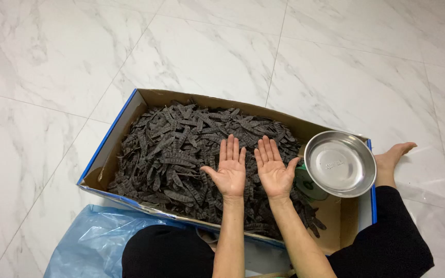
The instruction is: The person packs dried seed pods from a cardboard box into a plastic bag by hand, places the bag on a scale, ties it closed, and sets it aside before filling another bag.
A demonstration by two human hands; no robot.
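At centre frame we hold our left hand (229, 170) and right hand (274, 171) open, palms up, empty, side by side over dark dried pods (181, 149) heaped mostly leftward in the cardboard box (130, 110), the steel dish (340, 163) nearer the right hand.

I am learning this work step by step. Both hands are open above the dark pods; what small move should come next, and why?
Probably lower the right hand to pick up one pod from the pile of dark pods. Both palms face up and hold nothing, the left hand too, and the steel bowl beside them holds nothing.
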